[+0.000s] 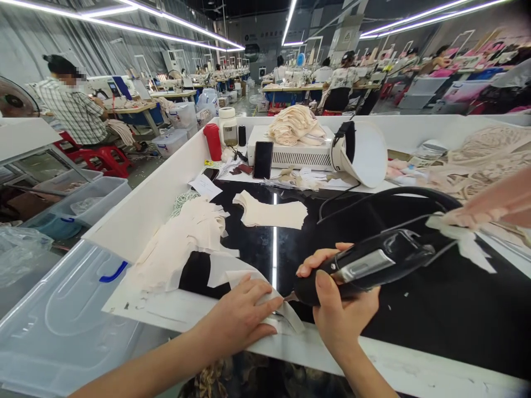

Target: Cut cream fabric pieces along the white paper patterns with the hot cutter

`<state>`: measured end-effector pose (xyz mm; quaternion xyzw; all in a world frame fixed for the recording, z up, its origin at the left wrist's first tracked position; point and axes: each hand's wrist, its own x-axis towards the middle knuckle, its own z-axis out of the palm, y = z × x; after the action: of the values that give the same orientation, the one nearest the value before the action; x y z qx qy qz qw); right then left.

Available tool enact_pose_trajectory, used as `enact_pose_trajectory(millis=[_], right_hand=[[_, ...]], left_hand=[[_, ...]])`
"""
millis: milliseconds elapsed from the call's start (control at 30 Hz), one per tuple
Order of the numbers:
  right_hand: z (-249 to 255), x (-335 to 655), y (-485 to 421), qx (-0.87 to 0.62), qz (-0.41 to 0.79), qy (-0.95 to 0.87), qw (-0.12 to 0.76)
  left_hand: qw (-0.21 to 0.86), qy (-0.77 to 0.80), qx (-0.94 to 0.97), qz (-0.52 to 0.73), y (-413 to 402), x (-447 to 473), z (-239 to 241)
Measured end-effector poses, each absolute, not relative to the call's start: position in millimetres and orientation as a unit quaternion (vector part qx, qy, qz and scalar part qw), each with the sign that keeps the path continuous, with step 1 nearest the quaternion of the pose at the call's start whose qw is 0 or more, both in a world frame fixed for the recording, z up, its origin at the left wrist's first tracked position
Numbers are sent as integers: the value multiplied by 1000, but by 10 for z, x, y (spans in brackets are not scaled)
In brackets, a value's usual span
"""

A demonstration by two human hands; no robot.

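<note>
In my right hand is a black handheld electric cutter with a silver plate on its side and a thin metal tip pointing left. Its fingers and thumb wrap round the front of the body. My left hand lies flat with fingers stretched out on a thin cream fabric piece at the near edge of the glossy black surface. The metal tip is close to my left index fingertip, at the fabric; whether it touches is unclear. Left of my hands spreads a heap of cream fabric pieces.
A stack of cut cream pieces lies farther back. Behind it stand a phone, a white box and a white lamp-like cone. Pinkish cloth hangs near the cutter's rear. A person sits at far left.
</note>
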<state>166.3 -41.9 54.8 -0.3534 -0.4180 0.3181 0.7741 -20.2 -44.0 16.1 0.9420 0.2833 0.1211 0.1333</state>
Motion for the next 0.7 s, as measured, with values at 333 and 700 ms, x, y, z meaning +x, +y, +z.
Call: enact_pose_trajectory(millis=[333,700], right_hand=[[552,1624,-416,-352,326,-400,781],[548,1635,-399,-367,327,-405,771]], left_hand=[[133,285,942,117,-435,-242,179],[129,286,942,116,-447,-255,132]])
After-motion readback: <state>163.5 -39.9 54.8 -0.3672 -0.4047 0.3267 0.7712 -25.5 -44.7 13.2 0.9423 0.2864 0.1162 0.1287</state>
